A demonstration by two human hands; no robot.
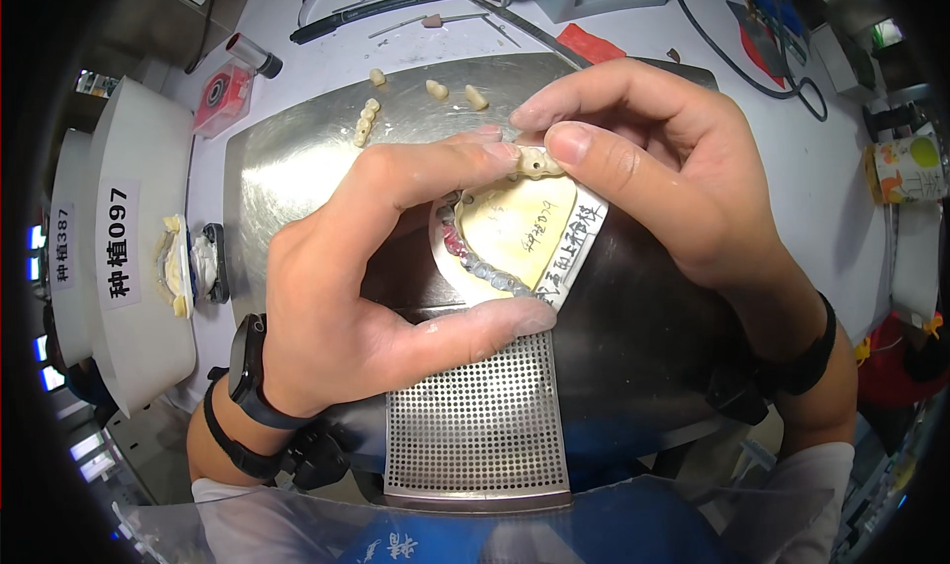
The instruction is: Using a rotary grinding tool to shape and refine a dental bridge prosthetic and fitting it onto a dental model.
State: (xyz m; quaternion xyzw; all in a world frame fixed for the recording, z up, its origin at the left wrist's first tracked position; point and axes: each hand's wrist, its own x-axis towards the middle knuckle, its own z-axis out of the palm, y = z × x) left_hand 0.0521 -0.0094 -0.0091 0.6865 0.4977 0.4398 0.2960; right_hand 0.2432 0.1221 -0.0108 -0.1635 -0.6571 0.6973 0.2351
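A dental plaster model [515, 218], yellowish in the middle with handwriting on it, is held over a metal work surface [287, 168]. My left hand [336, 257] grips it, thumb at the near edge and fingers at the far edge. Grey and reddish-pink teeth line its left side. On the far end of the arch sits a cream dental bridge [537, 163] with a small dark hole. My right hand [683, 178] pinches its right end, the index finger raised and the thumb pressed on it. The left fingertips touch its other end and hide part of it.
Beyond the model lie a cream multi-tooth bridge [366, 124] and several loose crowns [436, 89]. A perforated metal plate [475, 425] is below my hands. White labelled trays [148, 237] stand at left, near a pink box [222, 101]. Farther back are a black pen [371, 12] and red piece [591, 42].
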